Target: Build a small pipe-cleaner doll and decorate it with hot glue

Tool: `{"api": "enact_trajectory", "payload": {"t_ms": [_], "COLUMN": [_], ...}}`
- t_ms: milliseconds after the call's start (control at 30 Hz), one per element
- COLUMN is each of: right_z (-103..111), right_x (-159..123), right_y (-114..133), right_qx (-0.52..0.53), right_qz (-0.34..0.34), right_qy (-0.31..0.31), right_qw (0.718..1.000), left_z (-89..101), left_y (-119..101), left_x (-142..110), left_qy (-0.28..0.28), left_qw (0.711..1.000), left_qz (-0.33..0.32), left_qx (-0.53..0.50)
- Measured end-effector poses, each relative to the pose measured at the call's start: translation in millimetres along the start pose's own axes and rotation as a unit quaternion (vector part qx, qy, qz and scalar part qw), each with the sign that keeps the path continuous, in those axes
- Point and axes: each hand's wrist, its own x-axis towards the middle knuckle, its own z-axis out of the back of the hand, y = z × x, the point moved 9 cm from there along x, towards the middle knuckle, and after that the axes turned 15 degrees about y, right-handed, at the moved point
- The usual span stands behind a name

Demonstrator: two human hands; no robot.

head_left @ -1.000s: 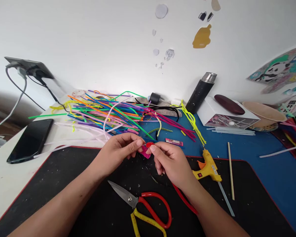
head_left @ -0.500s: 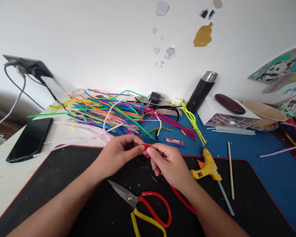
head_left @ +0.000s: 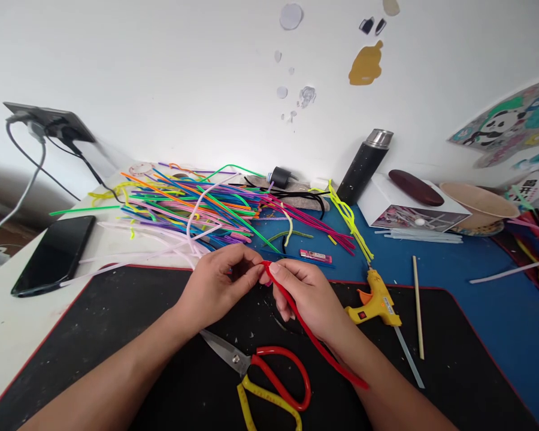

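Observation:
Over the black mat (head_left: 153,335), my left hand (head_left: 222,284) and my right hand (head_left: 308,293) meet with their fingertips pinched together. Between them is one end of a red pipe cleaner (head_left: 317,344), whose long tail runs down across my right hand toward the wrist. A small bit of magenta shows just under the fingertips, mostly hidden. Below the hands lie scissors (head_left: 236,360) with one red and one yellow handle, their blades pointing to the upper left.
A yellow glue gun (head_left: 379,302) and a thin wooden stick (head_left: 418,308) lie to the right. Behind the hands spreads a heap of coloured pipe cleaners (head_left: 197,206). A phone (head_left: 56,254) is at left; a black flask (head_left: 366,167) and white box (head_left: 413,206) stand at back right.
The red pipe cleaner's tail has come up from beneath my right hand and now lies over it. Both hands stay pinched in nearly the same place.

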Motion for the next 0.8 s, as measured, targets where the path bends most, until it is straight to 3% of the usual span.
{"api": "enact_trajectory", "payload": {"t_ms": [133, 233, 467, 800], "right_z": [1, 2, 2, 1], "right_x": [-1, -2, -3, -3], "right_y": [3, 8, 9, 6], "right_qx": [-0.018, -0.054, -0.092, -0.129], "right_qz": [-0.002, -0.002, -0.015, -0.027], "right_qy": [-0.001, -0.007, -0.014, -0.013], "right_qw": [1.000, 0.999, 0.996, 0.991], "left_z": [-10.7, -16.3, -4.8, -4.5], "left_y": [20, 29, 27, 18], "left_x": [4, 6, 6, 8], "left_qy": [0.049, 0.082, 0.052, 0.087], "left_qw": [0.981, 0.962, 0.967, 0.974], "left_qz": [0.049, 0.074, 0.081, 0.061], "left_qx": [-0.180, -0.248, -0.236, -0.200]}}
